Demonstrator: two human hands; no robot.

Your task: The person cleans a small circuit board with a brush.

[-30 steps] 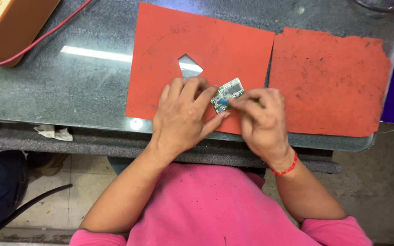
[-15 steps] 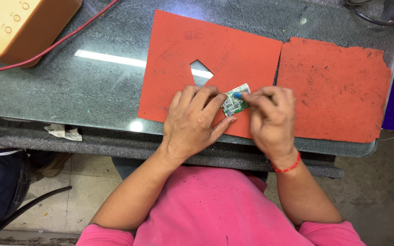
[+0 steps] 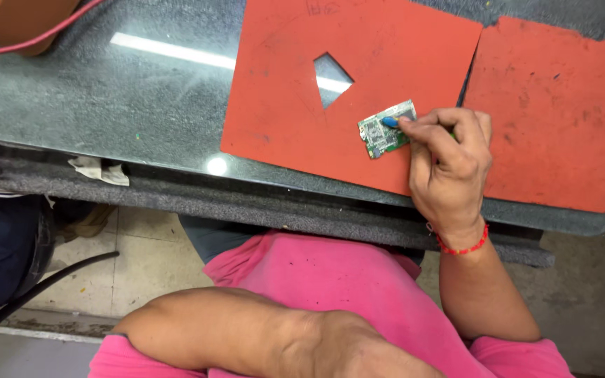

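The small green circuit board (image 3: 386, 129) lies on the red mat (image 3: 302, 126), long axis slanting up-right, just left of the right hand (image 3: 449, 157), whose fingers pinch a blue-tipped tool (image 3: 390, 122) onto it; the left hand is out of view.

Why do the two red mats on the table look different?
The left red mat has a pointed hole cut through it, showing the glass table; the right red mat has none. The left mat carries the small green circuit board under the right hand; the right mat lies bare. The right mat's top edge looks rougher. Both are flat, red and scuffed.
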